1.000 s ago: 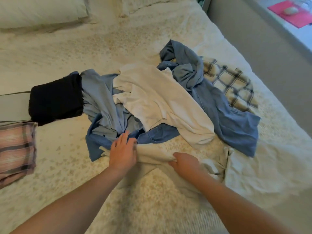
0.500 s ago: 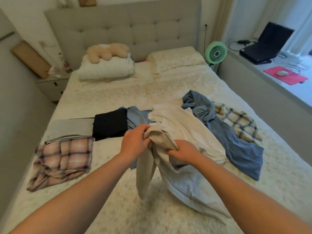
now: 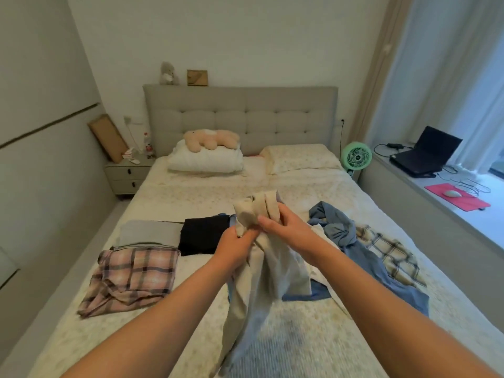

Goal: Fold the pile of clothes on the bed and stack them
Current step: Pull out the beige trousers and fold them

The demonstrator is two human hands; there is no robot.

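Observation:
A beige garment (image 3: 261, 271) hangs above the bed (image 3: 191, 192), bunched at its top. My left hand (image 3: 236, 245) grips it from the left and my right hand (image 3: 286, 230) grips it from the right, close together. Its lower part dangles toward the near edge. Behind it lies the unfolded pile: a blue shirt (image 3: 351, 241), a cream-and-blue plaid piece (image 3: 390, 255) and a white garment (image 3: 319, 233), partly hidden. On the left lie a folded black garment (image 3: 203, 238), a folded grey garment (image 3: 147, 236) and a pink plaid garment (image 3: 133, 279).
Pillows (image 3: 207, 159) and a plush toy (image 3: 210, 139) sit by the headboard (image 3: 240, 115). A nightstand (image 3: 126, 174) stands at the left, a green fan (image 3: 356, 156) at the right. A window ledge holds a laptop (image 3: 425, 154) and a red mouse pad (image 3: 455, 197).
Both hands lifted the beige garment off the bed and raised it higher. The view tilted up from the pile to the whole room.

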